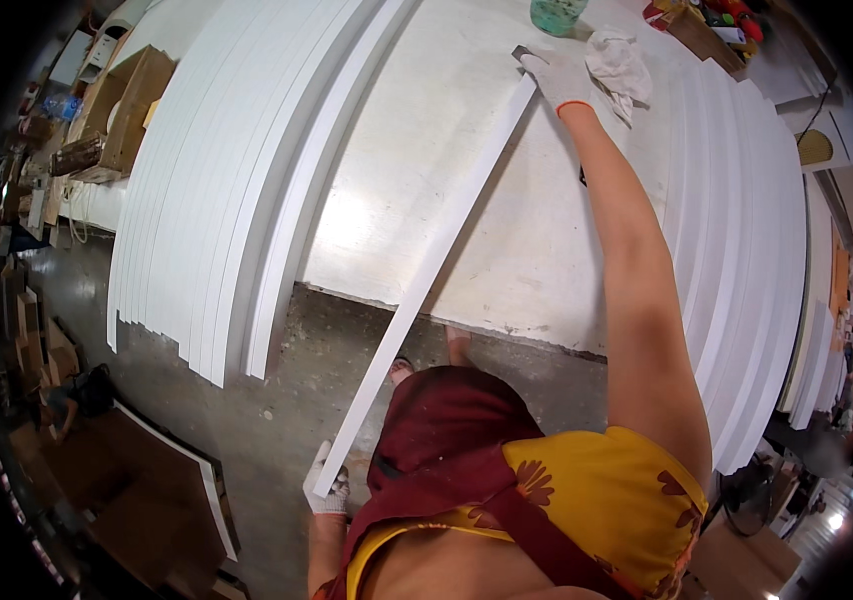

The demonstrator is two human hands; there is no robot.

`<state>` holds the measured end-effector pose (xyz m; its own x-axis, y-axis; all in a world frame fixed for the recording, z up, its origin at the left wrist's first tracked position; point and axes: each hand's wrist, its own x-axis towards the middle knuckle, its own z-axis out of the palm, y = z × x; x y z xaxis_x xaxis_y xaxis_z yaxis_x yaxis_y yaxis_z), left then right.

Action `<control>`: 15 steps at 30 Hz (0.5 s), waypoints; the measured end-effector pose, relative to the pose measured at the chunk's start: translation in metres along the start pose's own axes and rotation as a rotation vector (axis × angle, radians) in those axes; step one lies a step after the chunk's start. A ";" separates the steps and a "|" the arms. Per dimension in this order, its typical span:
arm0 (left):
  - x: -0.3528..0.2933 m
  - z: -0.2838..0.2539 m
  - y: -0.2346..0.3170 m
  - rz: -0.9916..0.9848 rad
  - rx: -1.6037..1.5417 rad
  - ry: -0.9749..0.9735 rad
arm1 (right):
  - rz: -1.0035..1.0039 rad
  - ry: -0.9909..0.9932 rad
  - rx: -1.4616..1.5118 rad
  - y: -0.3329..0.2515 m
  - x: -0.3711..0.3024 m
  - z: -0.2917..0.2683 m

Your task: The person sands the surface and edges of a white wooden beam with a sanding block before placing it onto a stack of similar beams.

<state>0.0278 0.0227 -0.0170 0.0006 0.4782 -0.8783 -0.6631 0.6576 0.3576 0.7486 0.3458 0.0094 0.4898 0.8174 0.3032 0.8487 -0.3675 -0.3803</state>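
Note:
A long white strip (434, 270) runs diagonally from low near my waist up across the white worktable (507, 220). My left hand (327, 487), in a white glove, grips the strip's near end, which hangs off the table edge. My right hand (559, 78), also gloved, is stretched far out and presses a flat metal scraper (525, 53) at the strip's far end. A crumpled white rag (619, 62) lies just right of that hand.
Stacks of white strips (217, 190) lie along the table's left, and more white strips (747, 260) on its right. A green tub (557, 14) stands at the far edge. Cardboard boxes (132, 105) and a leaning board (197, 480) sit on the concrete floor to the left.

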 end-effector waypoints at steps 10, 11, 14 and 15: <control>0.006 -0.012 -0.001 -0.007 -0.087 -0.067 | -0.227 0.014 -0.116 -0.065 -0.075 -0.020; 0.004 -0.009 -0.002 -0.008 -0.090 -0.049 | -0.331 0.002 -0.071 -0.085 -0.106 -0.027; 0.005 -0.010 -0.002 -0.046 -0.099 -0.037 | -0.714 0.018 -0.117 -0.145 -0.209 -0.044; 0.005 -0.008 -0.003 -0.051 -0.116 -0.048 | -0.879 0.044 -0.004 -0.153 -0.241 -0.044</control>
<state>0.0237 0.0190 -0.0249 0.0701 0.4748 -0.8773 -0.7433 0.6113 0.2715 0.5098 0.1854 0.0327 -0.3338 0.7874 0.5183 0.9229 0.3849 0.0097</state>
